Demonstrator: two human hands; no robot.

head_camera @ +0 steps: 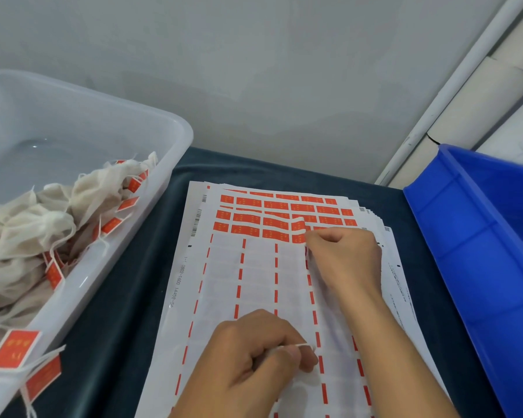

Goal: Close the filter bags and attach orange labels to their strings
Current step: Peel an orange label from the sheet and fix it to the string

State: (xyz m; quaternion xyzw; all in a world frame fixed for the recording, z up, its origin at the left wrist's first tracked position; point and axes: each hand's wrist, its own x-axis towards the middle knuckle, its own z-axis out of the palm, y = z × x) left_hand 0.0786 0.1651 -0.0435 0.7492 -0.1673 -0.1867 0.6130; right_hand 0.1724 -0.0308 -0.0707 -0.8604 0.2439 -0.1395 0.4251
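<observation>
Labelled filter bags (27,224) fill a clear tub (151,188) at nine o'clock. At centre, the left hand (254,354) pinches a white string (299,345) over the label sheet (254,282); the right hand (344,257) peels an orange label (299,229). Blue bin (480,251) at three o'clock.

This is a small manual packing and labelling workstation, the kind found in a workshop or light production room. A table covered with dark blue-green cloth (127,297) stands against a plain grey-white wall (254,70). On it lies a stack of printed label sheets (254,282) bearing barcodes, a batch number and rows of orange labels (248,227). A translucent plastic bin (163,140) at one side holds a bulk pile of white filter bags (27,230) already tagged. A blue plastic storage crate (480,236) stands at the other side.
</observation>
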